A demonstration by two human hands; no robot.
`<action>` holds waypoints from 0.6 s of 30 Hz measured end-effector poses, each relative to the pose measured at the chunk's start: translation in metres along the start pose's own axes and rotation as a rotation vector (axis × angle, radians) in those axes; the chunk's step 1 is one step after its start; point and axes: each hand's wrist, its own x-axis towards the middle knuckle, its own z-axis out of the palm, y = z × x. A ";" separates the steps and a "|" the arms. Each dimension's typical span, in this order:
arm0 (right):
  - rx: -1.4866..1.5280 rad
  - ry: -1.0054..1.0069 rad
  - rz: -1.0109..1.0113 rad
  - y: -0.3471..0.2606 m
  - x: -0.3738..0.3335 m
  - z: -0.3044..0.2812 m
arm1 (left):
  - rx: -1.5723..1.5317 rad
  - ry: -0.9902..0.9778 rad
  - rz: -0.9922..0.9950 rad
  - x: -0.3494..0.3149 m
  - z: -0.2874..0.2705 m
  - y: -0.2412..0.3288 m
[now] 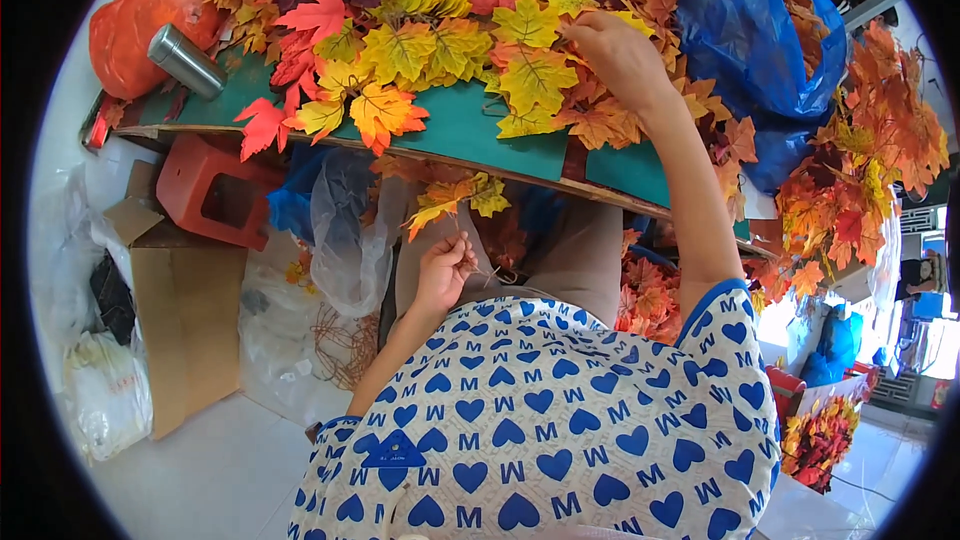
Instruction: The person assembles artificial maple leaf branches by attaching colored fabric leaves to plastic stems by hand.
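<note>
Yellow leaf sprig [455, 202] pinched by its stem in my left hand [445, 270] – held low, clear of the desk [450, 130]; right hand [620, 55] fingers closed among piled leaves [430, 30] – picking.

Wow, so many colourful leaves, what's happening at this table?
A person in a blue heart-patterned top sits at a green board heaped with artificial maple leaves in yellow, orange and red. The right hand reaches up into the pile, fingers on a yellow leaf. The left hand sits low near the lap, pinching the thin stem of a small sprig of leaves. A metal cylinder lies at the board's left end, and a blue plastic bag on the right.
</note>
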 end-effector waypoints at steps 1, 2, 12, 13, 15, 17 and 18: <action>-0.032 0.008 -0.049 0.006 0.000 0.008 | -0.008 -0.002 0.004 -0.001 -0.001 0.000; -0.047 0.004 -0.066 0.007 0.001 0.013 | -0.004 0.013 0.009 -0.003 -0.001 0.001; -0.083 0.228 -0.045 0.039 0.029 0.010 | 0.073 0.018 0.058 -0.001 0.009 0.001; -0.092 0.320 -0.005 0.048 0.034 0.009 | 0.103 0.010 0.079 -0.001 0.013 0.001; 0.009 0.429 0.104 0.048 0.045 -0.003 | 0.106 0.021 0.078 -0.004 0.020 0.003; -0.013 0.351 0.118 0.055 0.049 -0.012 | 0.125 0.016 0.063 -0.004 0.023 0.006; 0.296 0.263 0.233 0.058 0.050 -0.016 | 0.123 0.001 0.082 -0.004 0.023 0.005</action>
